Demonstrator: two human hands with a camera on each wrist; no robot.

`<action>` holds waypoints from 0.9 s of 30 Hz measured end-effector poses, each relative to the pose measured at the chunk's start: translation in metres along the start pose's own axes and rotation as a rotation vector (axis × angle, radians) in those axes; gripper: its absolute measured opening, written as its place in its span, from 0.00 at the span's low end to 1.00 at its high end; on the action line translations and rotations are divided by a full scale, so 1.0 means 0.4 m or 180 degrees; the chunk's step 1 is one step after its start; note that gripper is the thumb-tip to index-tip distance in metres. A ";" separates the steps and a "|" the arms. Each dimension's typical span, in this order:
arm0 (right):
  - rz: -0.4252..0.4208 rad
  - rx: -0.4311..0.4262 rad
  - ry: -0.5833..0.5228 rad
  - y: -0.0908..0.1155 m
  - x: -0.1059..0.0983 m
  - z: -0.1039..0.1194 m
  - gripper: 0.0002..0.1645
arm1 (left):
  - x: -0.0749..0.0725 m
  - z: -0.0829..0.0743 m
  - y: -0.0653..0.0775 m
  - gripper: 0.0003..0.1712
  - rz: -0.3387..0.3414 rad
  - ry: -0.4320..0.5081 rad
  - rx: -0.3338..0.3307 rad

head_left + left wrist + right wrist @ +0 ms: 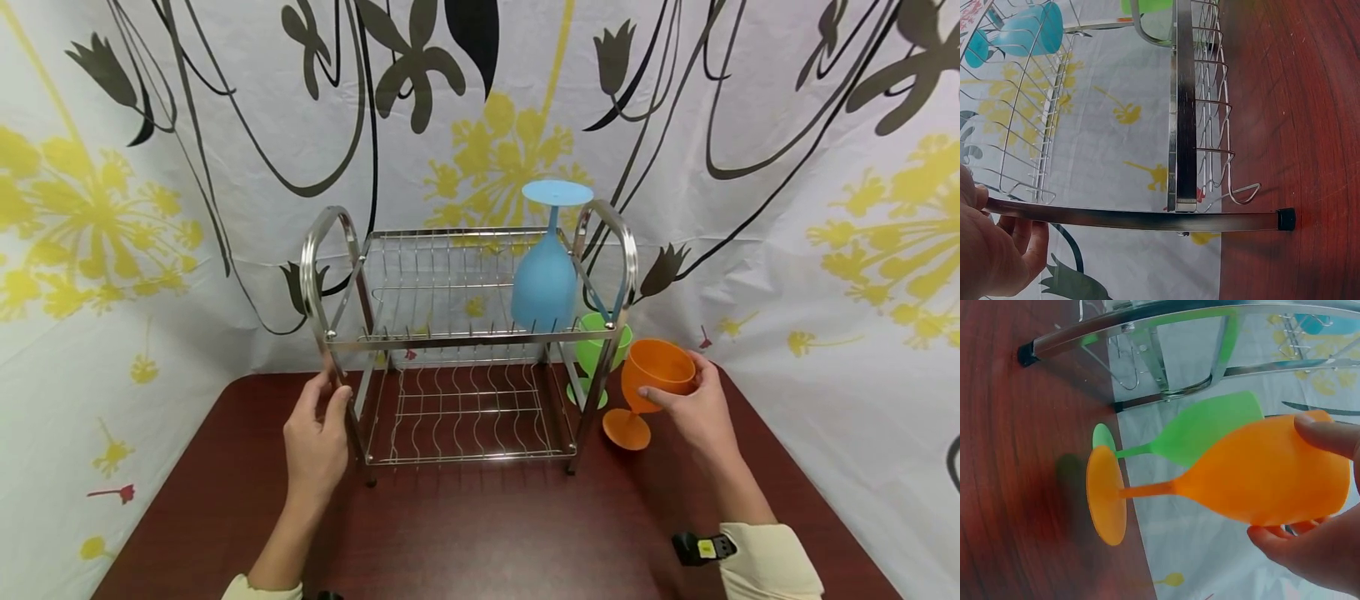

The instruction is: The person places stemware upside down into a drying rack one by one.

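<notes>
My right hand [705,421] grips an orange plastic wine glass [651,382] by its bowl near the rim, thumb on one side and fingers on the other. The glass is upright, slightly tilted, its foot close over the table to the right of a two-tier metal dish rack [480,340]. With my left hand [318,442] I hold the rack's left front post [1104,215], thumb and fingers around it. Upside down on the upper tier, at the right end, stands a blue wine glass [543,283]. Behind the orange one is an upright green wine glass [1204,428], partly hidden by the rack in the head view.
The rack's lower tier [468,412] has wavy wires. Its feet stand on a dark red-brown table [465,533]. A white curtain [247,208] with flower prints hangs directly behind the table and along both sides.
</notes>
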State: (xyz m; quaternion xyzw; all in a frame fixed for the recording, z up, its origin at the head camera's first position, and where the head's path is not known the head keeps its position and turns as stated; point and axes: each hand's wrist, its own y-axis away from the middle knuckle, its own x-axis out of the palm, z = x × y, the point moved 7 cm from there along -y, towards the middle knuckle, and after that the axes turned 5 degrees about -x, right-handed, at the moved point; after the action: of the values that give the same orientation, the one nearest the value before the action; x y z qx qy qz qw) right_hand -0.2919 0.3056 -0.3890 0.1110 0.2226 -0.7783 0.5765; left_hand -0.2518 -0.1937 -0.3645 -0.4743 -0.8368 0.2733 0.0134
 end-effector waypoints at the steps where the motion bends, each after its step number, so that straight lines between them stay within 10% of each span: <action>1: 0.0032 -0.0010 -0.0031 0.001 0.000 0.001 0.57 | 0.000 0.000 0.000 0.16 0.0006 0.0004 -0.0001; 27: 0.0692 -0.1073 -0.2545 0.039 -0.009 0.104 0.41 | 0.002 0.005 0.001 0.16 0.0046 0.0048 -0.0029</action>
State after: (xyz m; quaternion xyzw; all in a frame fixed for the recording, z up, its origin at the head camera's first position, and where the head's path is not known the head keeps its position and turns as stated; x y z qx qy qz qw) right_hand -0.2725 0.2854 -0.3543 -0.2714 0.0930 -0.6478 0.7057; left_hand -0.2524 -0.1938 -0.3663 -0.4824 -0.8344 0.2660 0.0155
